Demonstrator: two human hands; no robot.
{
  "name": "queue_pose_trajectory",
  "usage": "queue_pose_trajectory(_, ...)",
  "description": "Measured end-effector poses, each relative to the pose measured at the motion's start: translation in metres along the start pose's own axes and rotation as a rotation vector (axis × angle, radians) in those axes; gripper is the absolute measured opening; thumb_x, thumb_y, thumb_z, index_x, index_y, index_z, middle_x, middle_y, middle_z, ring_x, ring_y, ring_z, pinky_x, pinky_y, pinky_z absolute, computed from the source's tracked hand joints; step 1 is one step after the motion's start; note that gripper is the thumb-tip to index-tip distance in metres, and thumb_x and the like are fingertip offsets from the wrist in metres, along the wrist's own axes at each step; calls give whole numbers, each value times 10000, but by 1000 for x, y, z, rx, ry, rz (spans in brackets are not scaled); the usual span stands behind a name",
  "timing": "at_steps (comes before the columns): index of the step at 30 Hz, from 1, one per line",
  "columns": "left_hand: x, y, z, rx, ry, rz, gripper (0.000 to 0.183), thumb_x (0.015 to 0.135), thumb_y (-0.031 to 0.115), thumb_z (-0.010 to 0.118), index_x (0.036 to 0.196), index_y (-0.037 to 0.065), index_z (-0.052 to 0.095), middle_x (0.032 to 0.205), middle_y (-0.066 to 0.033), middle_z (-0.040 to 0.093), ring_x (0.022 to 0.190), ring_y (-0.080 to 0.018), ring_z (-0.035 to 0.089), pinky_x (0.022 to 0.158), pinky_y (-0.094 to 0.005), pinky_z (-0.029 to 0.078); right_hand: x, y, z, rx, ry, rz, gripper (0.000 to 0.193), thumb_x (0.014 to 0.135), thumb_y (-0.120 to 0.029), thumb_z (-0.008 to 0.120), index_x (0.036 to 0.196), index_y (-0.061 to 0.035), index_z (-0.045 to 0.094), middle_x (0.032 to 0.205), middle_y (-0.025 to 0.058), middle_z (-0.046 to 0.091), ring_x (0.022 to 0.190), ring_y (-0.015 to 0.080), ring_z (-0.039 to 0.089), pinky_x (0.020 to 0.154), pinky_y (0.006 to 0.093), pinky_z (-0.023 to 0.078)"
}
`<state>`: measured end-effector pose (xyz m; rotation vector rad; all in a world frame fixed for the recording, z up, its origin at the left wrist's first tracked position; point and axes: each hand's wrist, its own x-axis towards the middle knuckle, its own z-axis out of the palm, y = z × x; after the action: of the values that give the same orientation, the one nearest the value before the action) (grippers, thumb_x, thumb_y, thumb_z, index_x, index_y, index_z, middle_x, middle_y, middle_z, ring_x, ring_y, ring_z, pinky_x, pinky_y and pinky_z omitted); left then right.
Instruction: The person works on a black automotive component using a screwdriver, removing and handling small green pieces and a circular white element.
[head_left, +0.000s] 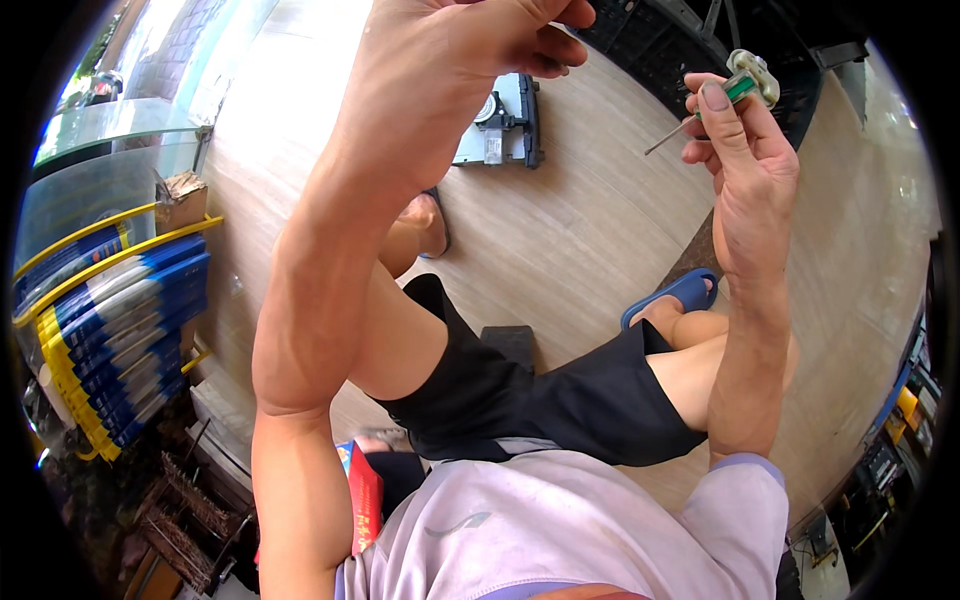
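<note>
My right hand (740,150) is raised at the upper right, its thumb and fingers closed round a small screwdriver (741,88) with a green and clear handle. The thin metal shaft slants down and left from the fingers. A pale cream plastic piece (757,72) shows at the handle's far end; whether it is held too or part of the tool, I cannot tell. My left hand (500,38) is at the top edge, partly cut off, with its visible fingers curled in. What they hold, if anything, is out of sight.
On the floor below my left hand lies a boxy silver and black device (505,122). Black plastic framework (660,40) stands at the top right. To the left are a yellow rack (120,255) of blue and white packs and a glass case (120,130). A red packet (365,500) is beside me.
</note>
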<state>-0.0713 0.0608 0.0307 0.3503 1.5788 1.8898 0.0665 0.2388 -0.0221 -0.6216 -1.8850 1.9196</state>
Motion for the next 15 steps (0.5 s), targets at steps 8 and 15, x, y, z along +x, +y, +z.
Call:
queue_pose_trajectory(8,-2,4,-6,14,22,24,246,935,288,718,969,46,693,831,-18,680,696,-84,636,684,-223,536,-5,-9,2,91,-96,37,336,933,-231,722,1172,-5,655,894,50,667,717,92,627,623,222,481)
queue_pose_trajectory(15,-2,-1,-9,-13,36,71,259,949,300,698,918,43,684,788,-19,666,663,-76,622,652,-222,532,-3,-10,0,82,-116,-6,492,966,-182,665,1380,8,479,997,117,693,721,110,644,630,234,502)
